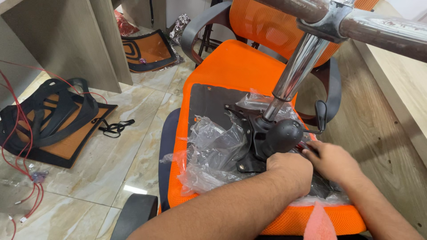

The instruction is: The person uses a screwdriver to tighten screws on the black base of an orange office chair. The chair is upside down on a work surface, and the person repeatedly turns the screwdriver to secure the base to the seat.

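- Both my hands sit at the black chair mechanism [260, 142] on the upturned orange seat [231, 66].
- My left hand [290, 171] curls against its base; I can't tell what it grips.
- My right hand [331, 161] pinches a red-handled tool [304, 146].

The gas-lift column [297, 73] is polished, mirror-bright metal, while the base arm [382, 31] above it looks dull and scuffed. The tilt mechanism [262, 138] is matt black metal with a smooth plastic knob [284, 135]. Crinkled clear plastic film [209, 151] lies glossy over orange woven mesh cloth on the seat [231, 66]. The floor [120, 146] is glossy marble-look tile.
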